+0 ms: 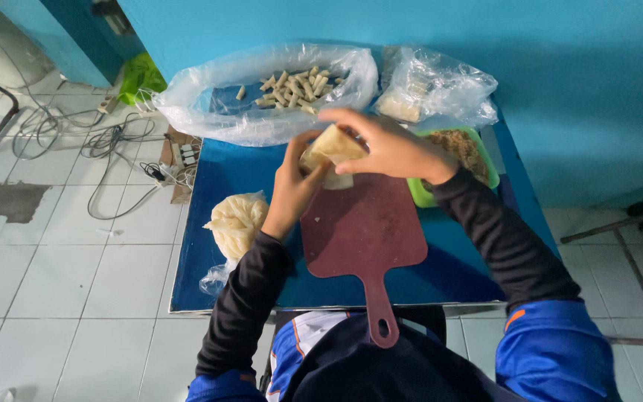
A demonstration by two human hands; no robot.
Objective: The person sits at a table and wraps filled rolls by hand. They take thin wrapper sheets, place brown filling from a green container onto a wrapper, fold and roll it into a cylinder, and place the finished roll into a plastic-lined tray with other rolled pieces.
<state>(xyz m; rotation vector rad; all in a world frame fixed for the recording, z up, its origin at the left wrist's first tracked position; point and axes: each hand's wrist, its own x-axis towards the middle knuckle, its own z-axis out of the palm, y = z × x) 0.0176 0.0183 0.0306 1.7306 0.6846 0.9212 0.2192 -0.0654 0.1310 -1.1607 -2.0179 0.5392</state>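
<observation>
My left hand (pixel 292 182) and my right hand (pixel 385 145) together hold a pale thin wrapper sheet (pixel 334 145) just above the far end of a dark red cutting board (pixel 366 231). The sheet is partly folded between my fingers. The board lies on a small blue table (pixel 217 223), its handle pointing toward me. A stack of pale wrapper sheets in clear plastic (pixel 237 221) sits left of the board. A green container with brownish filling (pixel 464 149) is behind my right wrist.
A large clear plastic bag (pixel 210 104) at the table's back holds several small rolled pieces (pixel 295 88). Another clear bag (pixel 433 89) lies at the back right. A blue wall rises behind. Cables and a power strip (pixel 180 160) lie on the white tiled floor to the left.
</observation>
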